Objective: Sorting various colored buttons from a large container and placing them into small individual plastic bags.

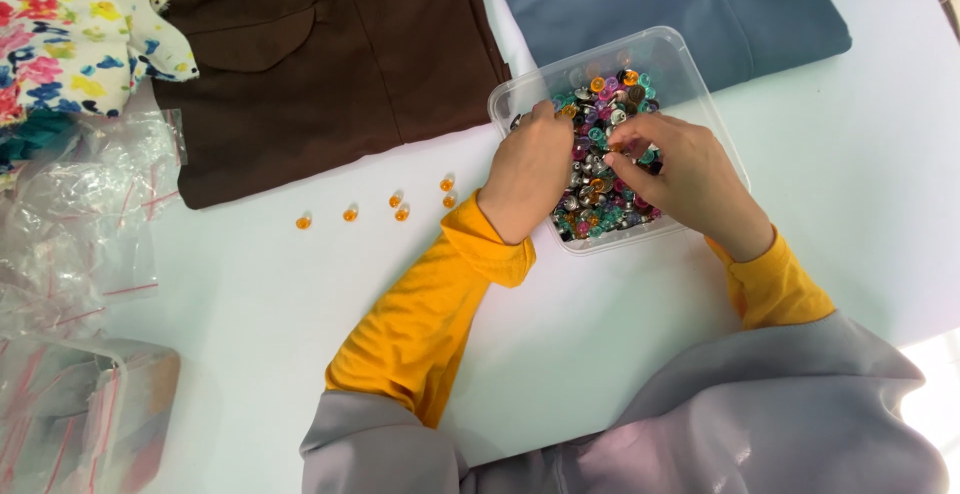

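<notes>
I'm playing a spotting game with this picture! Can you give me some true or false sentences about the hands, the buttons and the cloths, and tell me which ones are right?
1. Both hands are in the box. True: the left hand and right hand are in among the mixed buttons.
2. Orange buttons lie loose on the table. True: six, left of the box.
3. The box is full of only orange buttons. False: many colours are mixed.
4. The brown cloth lies on top of the blue cloth. False: they lie side by side, apart.
5. The sleeves are green. False: they are yellow.
</notes>
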